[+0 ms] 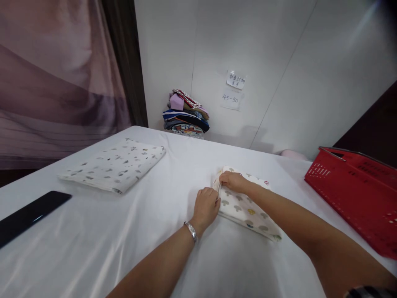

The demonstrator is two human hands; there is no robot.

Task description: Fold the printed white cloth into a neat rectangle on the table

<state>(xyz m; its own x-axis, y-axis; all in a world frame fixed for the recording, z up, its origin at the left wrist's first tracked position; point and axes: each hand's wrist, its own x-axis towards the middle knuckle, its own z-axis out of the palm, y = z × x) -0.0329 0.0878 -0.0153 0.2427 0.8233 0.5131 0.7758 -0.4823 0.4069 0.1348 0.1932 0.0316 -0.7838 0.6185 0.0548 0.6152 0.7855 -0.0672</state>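
Observation:
A folded white cloth with a mushroom print point(248, 209) lies on the white table point(130, 236), right of centre. My left hand point(206, 205), with a silver bracelet at the wrist, pinches the cloth's left edge. My right hand point(233, 181) grips the same cloth at its far left corner, fingers closed on the fabric. Both hands sit close together at that end of the cloth.
Another folded white cloth with grey prints point(114, 165) lies at the left. A dark flat object point(29, 215) rests at the table's left edge. A stack of folded clothes point(186, 114) stands by the wall. A red plastic basket point(359, 190) sits at the right.

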